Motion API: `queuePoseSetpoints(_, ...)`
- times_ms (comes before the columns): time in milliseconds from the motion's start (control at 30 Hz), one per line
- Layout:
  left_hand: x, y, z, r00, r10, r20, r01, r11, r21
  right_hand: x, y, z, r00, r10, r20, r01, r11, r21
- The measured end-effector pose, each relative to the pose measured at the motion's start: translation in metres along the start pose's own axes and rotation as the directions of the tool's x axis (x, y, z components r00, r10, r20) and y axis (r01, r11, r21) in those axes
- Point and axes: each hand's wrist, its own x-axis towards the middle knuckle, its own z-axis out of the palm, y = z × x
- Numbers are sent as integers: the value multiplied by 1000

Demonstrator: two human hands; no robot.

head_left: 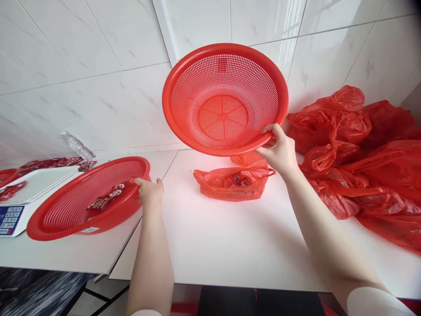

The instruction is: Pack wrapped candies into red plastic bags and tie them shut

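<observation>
My right hand [279, 149] grips the near right rim of a red plastic colander [223, 116], which is tilted toward me above the table with nothing inside. Another red colander [88, 197] on the left leans at an angle and holds several small wrapped packets [107, 197]. On its right rim my left hand [149, 189] is closed, with the thumb raised. Between my arms an open red plastic bag [232, 184] lies on the table with small dark and red packets showing inside. Part of another red item [248, 159] shows behind that bag, mostly hidden.
Several tied red plastic bags [355, 153] are heaped on the right. To the left are a digital scale [11, 219] with a white tray [49, 182], more packets [49, 163] and a clear plastic bottle [78, 145]. A white tiled wall [82, 52] stands behind the white table [230, 245].
</observation>
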Motion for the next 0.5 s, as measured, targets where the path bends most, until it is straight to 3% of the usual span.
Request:
queuePoseSetpoints(133, -1, 3, 4, 994, -1, -109, 3, 1000, 19, 0, 0, 1, 1000, -14, 4, 14, 1000, 3)
queuePoseSetpoints(333, -7, 4, 16, 965, 238, -115, -252, 959, -132, -2, -6, 6, 998, 4, 58, -6, 999, 37)
queuePoseSetpoints(500, -15, 4, 33, 888, 448, -103, -460, 867, -192, -5, -19, 8, 993, 25, 119, -33, 998, 60)
